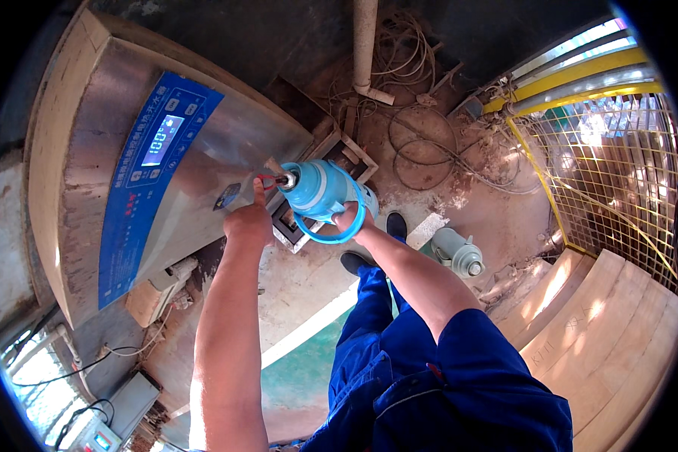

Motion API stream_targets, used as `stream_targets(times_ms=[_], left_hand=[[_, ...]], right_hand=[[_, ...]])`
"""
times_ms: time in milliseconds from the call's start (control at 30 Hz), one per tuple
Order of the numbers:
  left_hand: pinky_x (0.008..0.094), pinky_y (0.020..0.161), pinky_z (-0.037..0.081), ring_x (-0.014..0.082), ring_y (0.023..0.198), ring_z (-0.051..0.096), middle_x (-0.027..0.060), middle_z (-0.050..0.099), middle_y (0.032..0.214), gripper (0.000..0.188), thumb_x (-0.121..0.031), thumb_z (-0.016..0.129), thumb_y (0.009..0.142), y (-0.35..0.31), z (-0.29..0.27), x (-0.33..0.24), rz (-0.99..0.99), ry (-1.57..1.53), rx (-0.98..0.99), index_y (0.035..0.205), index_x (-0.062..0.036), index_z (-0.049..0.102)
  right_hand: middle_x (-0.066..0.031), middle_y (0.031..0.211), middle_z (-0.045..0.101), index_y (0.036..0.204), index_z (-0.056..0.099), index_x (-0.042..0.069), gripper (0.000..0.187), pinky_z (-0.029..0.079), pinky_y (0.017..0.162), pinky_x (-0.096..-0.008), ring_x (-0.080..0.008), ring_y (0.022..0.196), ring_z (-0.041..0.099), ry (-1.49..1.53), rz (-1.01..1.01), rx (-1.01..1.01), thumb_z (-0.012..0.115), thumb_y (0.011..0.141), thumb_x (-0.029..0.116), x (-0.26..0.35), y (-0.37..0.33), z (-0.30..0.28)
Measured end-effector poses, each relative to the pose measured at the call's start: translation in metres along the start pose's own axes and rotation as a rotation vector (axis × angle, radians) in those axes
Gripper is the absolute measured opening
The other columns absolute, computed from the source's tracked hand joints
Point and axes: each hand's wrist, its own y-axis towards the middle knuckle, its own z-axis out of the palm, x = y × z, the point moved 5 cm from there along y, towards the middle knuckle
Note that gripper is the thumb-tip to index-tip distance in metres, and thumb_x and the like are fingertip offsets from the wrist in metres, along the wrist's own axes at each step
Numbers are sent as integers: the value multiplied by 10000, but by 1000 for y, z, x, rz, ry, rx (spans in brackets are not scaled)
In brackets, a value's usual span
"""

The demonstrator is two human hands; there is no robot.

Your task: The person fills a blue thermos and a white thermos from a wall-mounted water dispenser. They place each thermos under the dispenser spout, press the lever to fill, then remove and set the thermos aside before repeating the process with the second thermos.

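Note:
My right hand [346,217] is closed round the handle of a light-blue thermos flask [316,188]. The flask's open neck is right under the metal tap [285,181] of a steel water boiler [203,158]. At the tap's red lever, my left hand [250,220] has its index finger stretched up against it and its other fingers curled; the thumb is hard to make out. Whether water runs from the tap cannot be seen. A second, grey-green thermos flask [453,250] stands on the floor to the right of my feet.
The boiler carries a blue panel [154,173] with a lit display. Below the tap is a framed floor drain [361,154]. Coiled hoses [429,147] lie beyond it. Pale timber beams [595,324] and a yellow mesh barrier [603,166] stand at the right.

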Motion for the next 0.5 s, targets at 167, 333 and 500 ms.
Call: stream_targets(times_ms=[167,333,500], left_hand=[[376,858,525,276,1042,668,132,672,1176,1253,-277,811,721,0,0,0,1,-5,-2,1535,-181,-138],[376,861,521,275,1045,667,127,670,1183,1251,-285,806,728,0,1,0,6,0,-9,1533,-183,-146],[378,861,520,274,1045,666,127,669,1184,1257,-278,809,725,0,0,0,-5,-6,5,1532,-182,-149]], right_hand=[[-253,1150,635,1110,651,10,437,495,938,-442,-394,1078,612,-8,6,18,620,792,308,-1,1,0],[-253,1139,639,1106,653,9,436,495,937,-436,-392,1074,614,-27,-5,-4,625,783,300,-1,1,0],[-254,1145,637,1120,648,8,446,496,938,-426,-387,1080,614,14,25,15,625,781,297,-3,0,0]])
